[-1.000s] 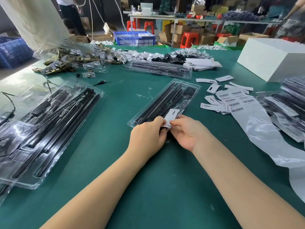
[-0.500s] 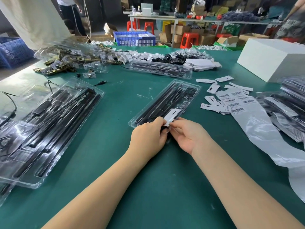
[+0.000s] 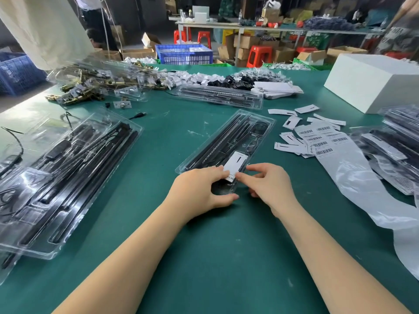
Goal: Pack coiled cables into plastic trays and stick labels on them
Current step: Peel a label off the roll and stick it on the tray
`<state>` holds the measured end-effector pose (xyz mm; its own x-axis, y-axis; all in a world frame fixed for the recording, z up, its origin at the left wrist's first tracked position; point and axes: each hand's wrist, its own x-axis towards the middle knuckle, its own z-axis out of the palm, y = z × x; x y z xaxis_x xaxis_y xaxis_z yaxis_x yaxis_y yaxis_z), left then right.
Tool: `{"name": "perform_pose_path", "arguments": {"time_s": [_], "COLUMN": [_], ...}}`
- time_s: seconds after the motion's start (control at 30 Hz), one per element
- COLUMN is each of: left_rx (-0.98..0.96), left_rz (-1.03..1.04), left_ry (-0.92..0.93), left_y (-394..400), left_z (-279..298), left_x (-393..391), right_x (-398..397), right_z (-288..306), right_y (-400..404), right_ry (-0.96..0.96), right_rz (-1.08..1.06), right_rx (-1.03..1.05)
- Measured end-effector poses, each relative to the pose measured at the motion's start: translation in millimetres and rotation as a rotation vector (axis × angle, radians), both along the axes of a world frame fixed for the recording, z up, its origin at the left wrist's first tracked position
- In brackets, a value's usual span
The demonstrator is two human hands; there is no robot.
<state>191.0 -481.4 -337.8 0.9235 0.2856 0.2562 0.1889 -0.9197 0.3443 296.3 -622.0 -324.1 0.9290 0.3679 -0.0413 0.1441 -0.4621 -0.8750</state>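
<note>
A clear plastic tray [image 3: 256, 123] with black rods and a coiled cable lies slantwise at the middle of the green table. A white label [image 3: 235, 162] lies flat on its near end. My left hand [image 3: 199, 191] grips that near end, with its fingers on the label's left edge and its thumb under the tray's tip. My right hand [image 3: 269, 186] presses the label's near corner with its index fingertip, and its other fingers are loosely bent. The tray's near tip is partly hidden by both hands.
Filled trays [image 3: 68, 173] are stacked at the left and more packed ones [image 3: 396, 141] at the right. A barcode sheet [image 3: 322, 141] and loose white labels [image 3: 290, 122] lie right of the tray. Further back are another tray [image 3: 220, 96] and a white box [image 3: 374, 80].
The label, earlier held up between both hands, now lies flat on the tray. My left thumb has moved under the tray's tip and my right hand has drawn slightly right.
</note>
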Motion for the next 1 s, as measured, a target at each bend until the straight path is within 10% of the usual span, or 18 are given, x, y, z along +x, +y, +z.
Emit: {"name": "perform_pose_path", "arguments": {"time_s": [0.3,0.5,0.67,0.83,1.0], "left_rx": [0.272,0.675,0.680,0.419,-0.378], "left_rz": [-0.090,-0.039,0.011,0.006,0.179], "left_ry": [0.150,-0.149,-0.398,-0.343,-0.293], "left_y": [4,-31,-48,-48,-16], "left_z": [-3,-8,-10,1,-1], "left_x": [2,8,10,1,-3], "right_x": [-8,2,7,1,1], "right_z": [-10,-11,-8,-8,-3], "right_y": [3,3,-2,-2,-6], "right_ry": [-0.365,0.205,0.285,0.348,0.412], "right_rz": [0.112,-0.003,0.026,0.086,0.194], "right_rx": [-0.253,0.138,0.174,0.386,0.601]}}
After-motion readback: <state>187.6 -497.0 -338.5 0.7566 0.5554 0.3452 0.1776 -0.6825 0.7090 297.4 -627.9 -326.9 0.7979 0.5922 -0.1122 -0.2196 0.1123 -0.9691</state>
